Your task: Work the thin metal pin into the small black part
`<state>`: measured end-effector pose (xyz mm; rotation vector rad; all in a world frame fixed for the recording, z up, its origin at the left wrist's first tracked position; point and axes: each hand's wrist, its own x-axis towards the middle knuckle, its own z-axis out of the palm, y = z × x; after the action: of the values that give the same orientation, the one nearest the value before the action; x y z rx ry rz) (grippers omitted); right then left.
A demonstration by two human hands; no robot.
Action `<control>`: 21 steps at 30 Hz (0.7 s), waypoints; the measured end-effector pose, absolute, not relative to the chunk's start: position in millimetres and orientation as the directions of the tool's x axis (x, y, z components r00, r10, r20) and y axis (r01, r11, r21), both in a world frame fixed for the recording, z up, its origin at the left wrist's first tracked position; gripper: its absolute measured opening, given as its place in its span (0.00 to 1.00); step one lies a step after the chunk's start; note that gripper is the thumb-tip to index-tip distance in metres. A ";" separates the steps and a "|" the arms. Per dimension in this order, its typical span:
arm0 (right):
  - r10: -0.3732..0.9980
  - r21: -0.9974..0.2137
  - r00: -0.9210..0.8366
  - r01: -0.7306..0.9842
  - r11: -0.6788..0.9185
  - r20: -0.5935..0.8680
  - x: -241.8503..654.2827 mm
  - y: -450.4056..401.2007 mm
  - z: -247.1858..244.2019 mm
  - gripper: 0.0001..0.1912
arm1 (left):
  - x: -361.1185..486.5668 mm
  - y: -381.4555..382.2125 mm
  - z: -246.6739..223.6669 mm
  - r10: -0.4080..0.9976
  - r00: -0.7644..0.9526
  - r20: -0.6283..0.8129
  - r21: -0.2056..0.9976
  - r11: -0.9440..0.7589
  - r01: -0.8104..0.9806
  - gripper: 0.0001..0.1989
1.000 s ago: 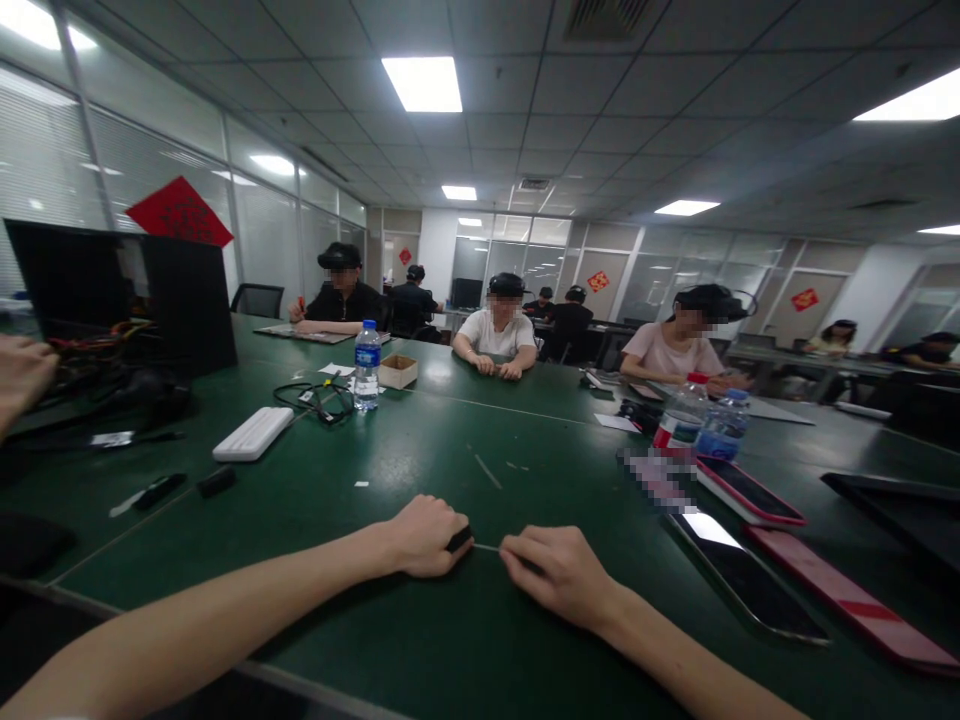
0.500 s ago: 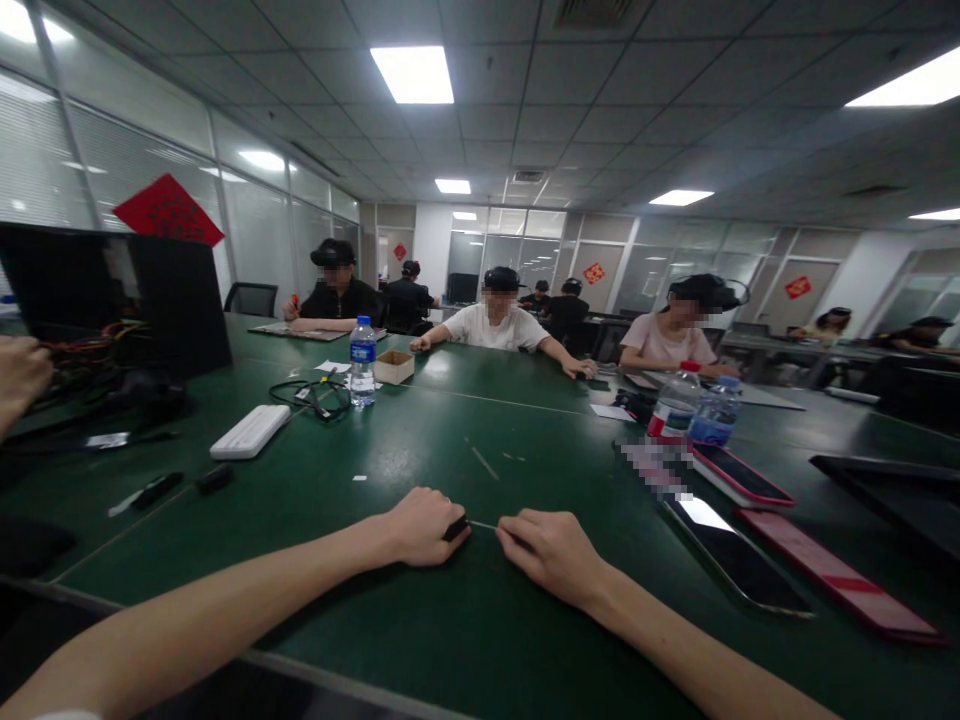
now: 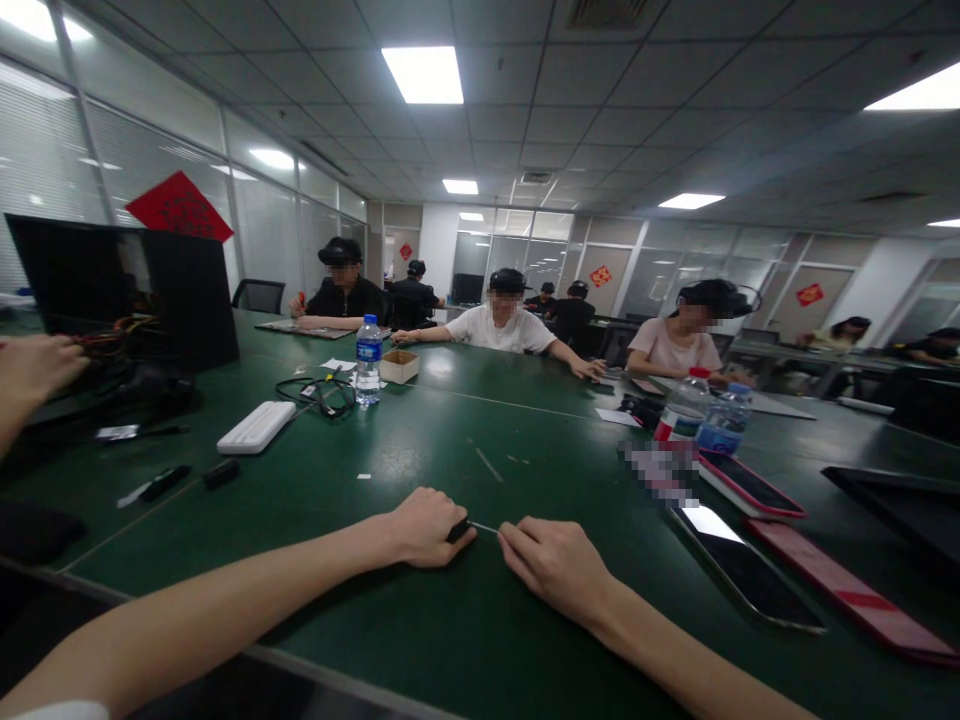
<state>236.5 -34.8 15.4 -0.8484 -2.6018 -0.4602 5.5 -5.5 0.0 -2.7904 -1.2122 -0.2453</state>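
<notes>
Black tool in your left hand, and your fingers are wrapped firmly around its dark body, low over the green table! Out of it runs a thin, pale shaft, bridging the gap to your right hand. Your right fingertips are drawn together at the shaft's far end; pinching it or merely touching, I cannot tell. Just beyond your left knuckles lies a small white scrap. Over on your right, a dark phone lies beside a pinkish-red case, with a red-capped bottle behind. Farther off on your left, a white block sits near a blue-capped bottle. Across from you, a person in white sits with both arms spread wide on the tabletop.
</notes>
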 end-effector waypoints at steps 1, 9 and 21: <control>0.498 0.178 -0.751 0.613 0.770 0.435 237.1 -34.5 15.5 0.15 | 4.8 -5.4 -0.5 0.713 0.677 0.182 -0.016 -0.686 0.727 0.22; 0.259 0.058 -0.845 0.321 0.945 0.468 224.3 -61.0 18.7 0.12 | 8.5 5.7 -4.4 0.758 0.630 0.166 -0.034 -0.634 0.772 0.21; 0.535 -0.048 -0.705 0.583 0.811 0.465 254.0 -21.1 20.1 0.15 | 5.5 4.8 -3.5 0.725 0.668 0.165 -0.021 -0.675 0.738 0.20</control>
<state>254.0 -21.1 20.1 -0.8318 -2.5297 -0.1402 5.5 4.8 -3.5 -2.7907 -1.2262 -0.2187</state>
